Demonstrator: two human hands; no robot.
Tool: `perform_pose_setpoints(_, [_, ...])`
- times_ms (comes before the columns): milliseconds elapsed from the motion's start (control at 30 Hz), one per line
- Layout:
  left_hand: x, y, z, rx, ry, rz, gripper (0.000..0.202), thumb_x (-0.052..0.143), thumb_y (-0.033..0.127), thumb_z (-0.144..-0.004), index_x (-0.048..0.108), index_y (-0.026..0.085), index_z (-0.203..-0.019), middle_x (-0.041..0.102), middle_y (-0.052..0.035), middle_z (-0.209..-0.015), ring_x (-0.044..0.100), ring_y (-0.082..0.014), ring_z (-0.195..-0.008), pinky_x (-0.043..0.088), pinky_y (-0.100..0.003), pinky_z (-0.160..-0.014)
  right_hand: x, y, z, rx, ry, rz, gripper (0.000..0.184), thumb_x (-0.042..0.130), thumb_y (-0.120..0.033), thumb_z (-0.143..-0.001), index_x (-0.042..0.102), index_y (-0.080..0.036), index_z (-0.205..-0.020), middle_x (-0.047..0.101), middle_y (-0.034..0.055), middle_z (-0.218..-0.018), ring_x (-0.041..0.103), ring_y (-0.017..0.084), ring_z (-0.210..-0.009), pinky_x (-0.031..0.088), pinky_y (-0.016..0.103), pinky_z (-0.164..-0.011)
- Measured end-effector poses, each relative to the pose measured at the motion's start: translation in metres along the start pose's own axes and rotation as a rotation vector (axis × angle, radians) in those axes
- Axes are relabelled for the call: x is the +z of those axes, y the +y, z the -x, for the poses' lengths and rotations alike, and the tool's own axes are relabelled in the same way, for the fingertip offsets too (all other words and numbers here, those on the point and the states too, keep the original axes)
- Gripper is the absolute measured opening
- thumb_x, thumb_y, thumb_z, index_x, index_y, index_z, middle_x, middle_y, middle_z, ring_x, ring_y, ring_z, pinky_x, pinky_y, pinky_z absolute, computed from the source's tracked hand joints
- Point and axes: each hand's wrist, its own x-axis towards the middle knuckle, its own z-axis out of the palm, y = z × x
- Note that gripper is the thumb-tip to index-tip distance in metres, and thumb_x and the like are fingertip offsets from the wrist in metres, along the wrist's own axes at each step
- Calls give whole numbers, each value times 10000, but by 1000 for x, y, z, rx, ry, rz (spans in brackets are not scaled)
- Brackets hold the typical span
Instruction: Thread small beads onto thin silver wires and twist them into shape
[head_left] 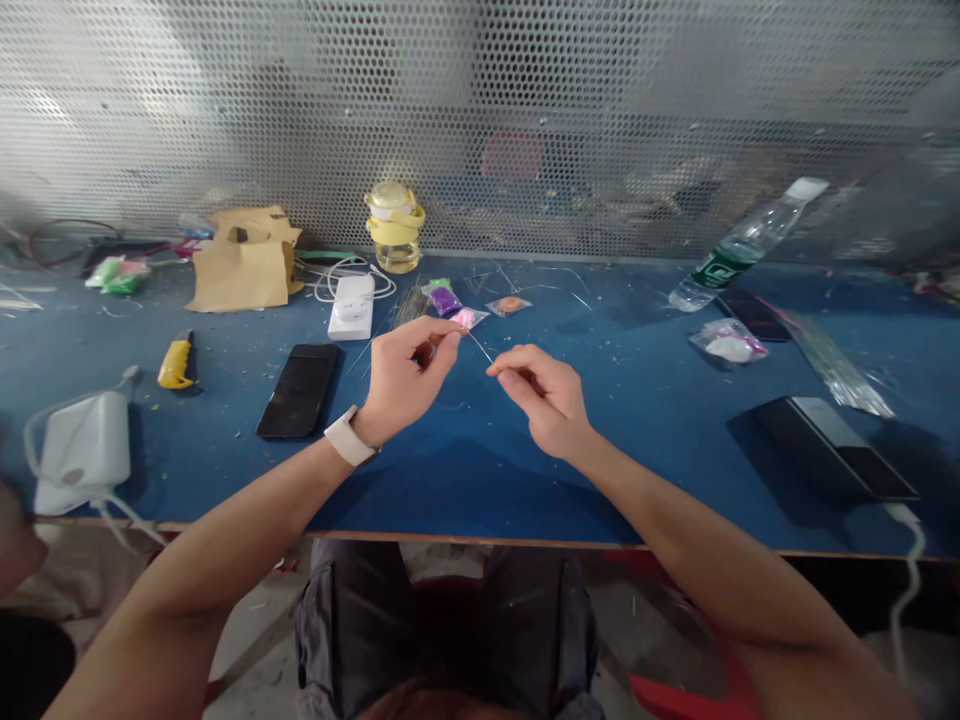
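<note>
Above the blue table (615, 400) my two hands are raised close together. My left hand (405, 375), with a white watch on the wrist, is closed in a pinch on one end of a thin wire (480, 347). My right hand (544, 395) pinches the other end of that wire between thumb and forefinger. Just behind the hands lie small plastic bags of beads: purple (444, 298), pink (468, 318) and orange (509, 305). A bundle of thin wires (409, 305) lies beside them.
A black phone (298, 390) lies left of my hands, with a white power bank (352, 306), yellow jar (395, 228), cardboard piece (244, 260), yellow knife (175, 362) and white charger (82, 450). On the right are a bottle (742, 245), a black box (832, 445) and a bag (727, 343). Perforated metal screen behind.
</note>
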Motion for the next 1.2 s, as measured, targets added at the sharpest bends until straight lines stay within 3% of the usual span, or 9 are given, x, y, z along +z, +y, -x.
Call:
perform_pose_setpoints(167, [-1, -1, -3, 50, 5, -58, 160, 708, 210, -1040, 856, 159, -1008, 767, -3, -760, 511, -60, -560, 363, -205, -506, -2, 1, -2, -19, 81, 66, 214, 612, -356, -1154, 775, -248, -1066, 761, -4, -894, 542, 114, -621, 456, 302, -613])
perform_pose_setpoints(367, [-3, -6, -4, 183, -25, -158, 147, 696, 134, -1010, 825, 170, -949, 575, 72, -587, 490, -56, -520, 391, -195, -542, -7, 6, -2, -147, 153, 87, 161, 619, -236, -1137, 767, -278, -1088, 633, -31, -796, 502, 116, -610, 416, 304, -598])
perform_pose_setpoints(500, [-4, -13, -3, 394, -77, -324, 154, 667, 118, -1033, 807, 174, -1001, 692, 43, -692, 581, -68, -578, 434, -205, -573, -11, 4, -4, -325, 173, 293, 233, 609, -129, -1101, 751, -290, -1189, 631, -31, -775, 513, 124, -606, 413, 300, -562])
perform_pose_setpoints(600, [-7, -16, -3, 569, -149, -427, 164, 640, 119, -1068, 778, 182, -1007, 687, 44, -702, 578, -76, -560, 398, -234, -525, -16, 6, -8, -429, 201, 456, 291, 624, -93, -1082, 745, -302, -1246, 685, -16, -833, 563, 124, -631, 420, 292, -545])
perform_pose_setpoints(767, [-9, -11, -1, 774, -334, -414, 192, 578, 215, -1174, 743, 175, -1085, 659, 48, -701, 590, -97, -563, 438, -281, -538, -25, 16, -17, -335, 264, 456, 231, 658, -163, -1099, 803, -330, -1169, 652, -16, -827, 536, 122, -638, 430, 289, -572])
perform_pose_setpoints(833, [-7, -7, 3, 780, -316, -362, 169, 579, 203, -1173, 738, 170, -1130, 669, 47, -714, 598, -99, -575, 459, -278, -559, -26, 18, -18, -248, 231, 413, 199, 659, -222, -1113, 829, -324, -1126, 656, -15, -814, 514, 126, -625, 445, 302, -591])
perform_pose_setpoints(933, [-4, -1, 9, 697, -199, -270, 146, 594, 187, -1163, 739, 170, -1156, 728, 34, -768, 617, -80, -593, 482, -232, -589, -24, 20, -17, -178, 119, 332, 174, 684, -251, -1114, 853, -294, -1115, 664, -16, -790, 525, 125, -630, 463, 305, -623])
perform_pose_setpoints(1100, [-5, 3, 7, 420, -40, -199, 164, 608, 180, -1147, 771, 169, -1126, 829, -7, -890, 655, -58, -628, 507, -182, -630, -15, 17, -9, -274, -132, 256, 160, 704, -194, -1109, 834, -266, -1170, 740, -21, -835, 596, 102, -647, 455, 269, -610])
perform_pose_setpoints(1200, [-5, -1, 2, 328, -16, -198, 169, 633, 196, -1138, 797, 165, -1110, 843, -20, -900, 654, -65, -631, 515, -190, -642, -13, 12, -6, -284, -110, 173, 143, 700, -191, -1112, 811, -267, -1160, 725, -28, -807, 559, 100, -610, 445, 265, -586])
